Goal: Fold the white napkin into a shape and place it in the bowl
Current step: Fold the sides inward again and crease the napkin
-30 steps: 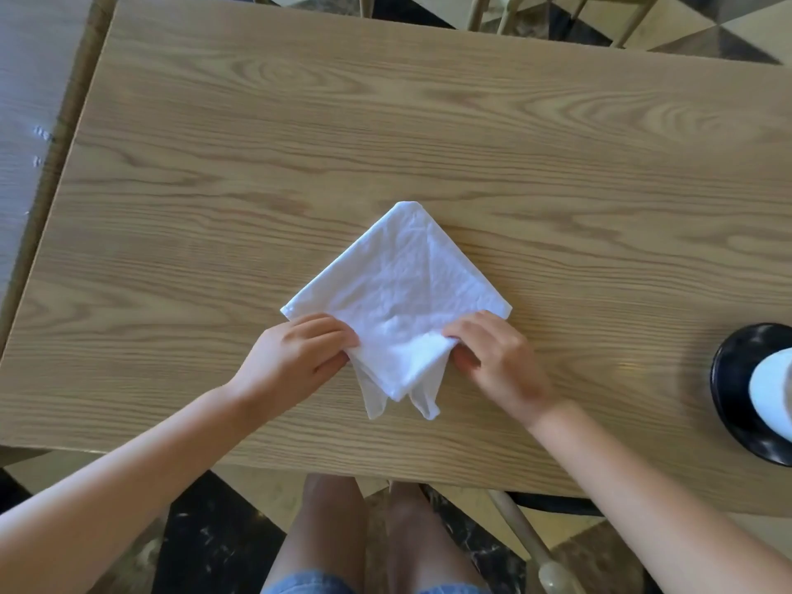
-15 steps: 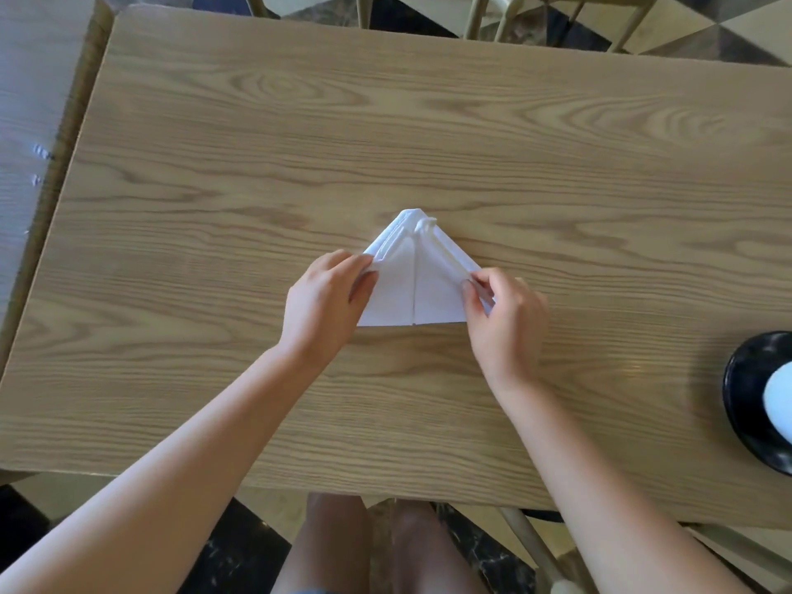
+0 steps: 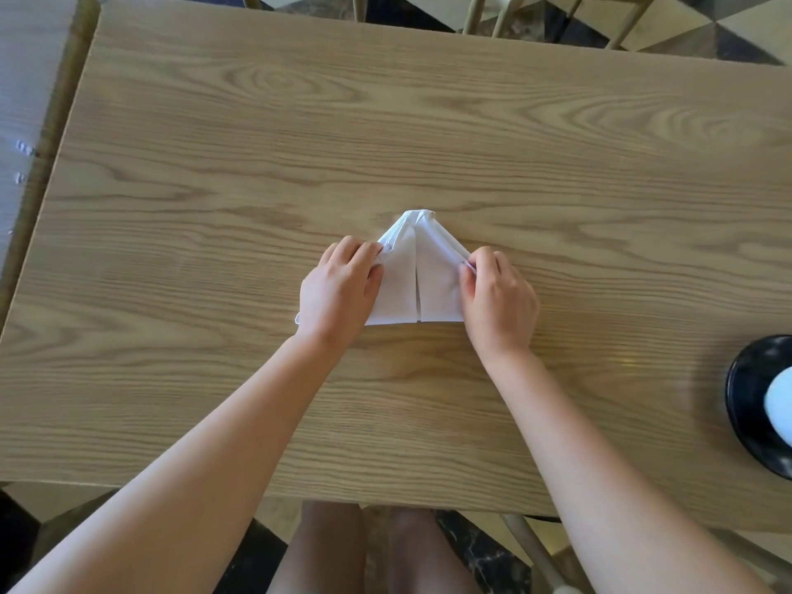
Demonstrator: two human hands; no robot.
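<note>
The white napkin (image 3: 418,278) lies folded into a triangle on the wooden table (image 3: 385,122), its tip pointing away from me and a slit running down its middle. My left hand (image 3: 338,291) covers the napkin's left side, fingers pinching the left edge. My right hand (image 3: 499,295) pinches the right edge with its fingertips. A small corner of cloth sticks out left of my left wrist. The black bowl (image 3: 748,396) sits at the right edge of the view, with a white object (image 3: 780,405) inside it, both partly cut off.
A second table (image 3: 25,100) adjoins on the left. Chair legs (image 3: 493,12) stand beyond the far edge. My knees (image 3: 364,550) show under the near table edge, beside a chair leg (image 3: 531,546).
The napkin went from a flat diamond with loose lower corners to a folded triangle. Both hands moved up along its side edges and now pinch them.
</note>
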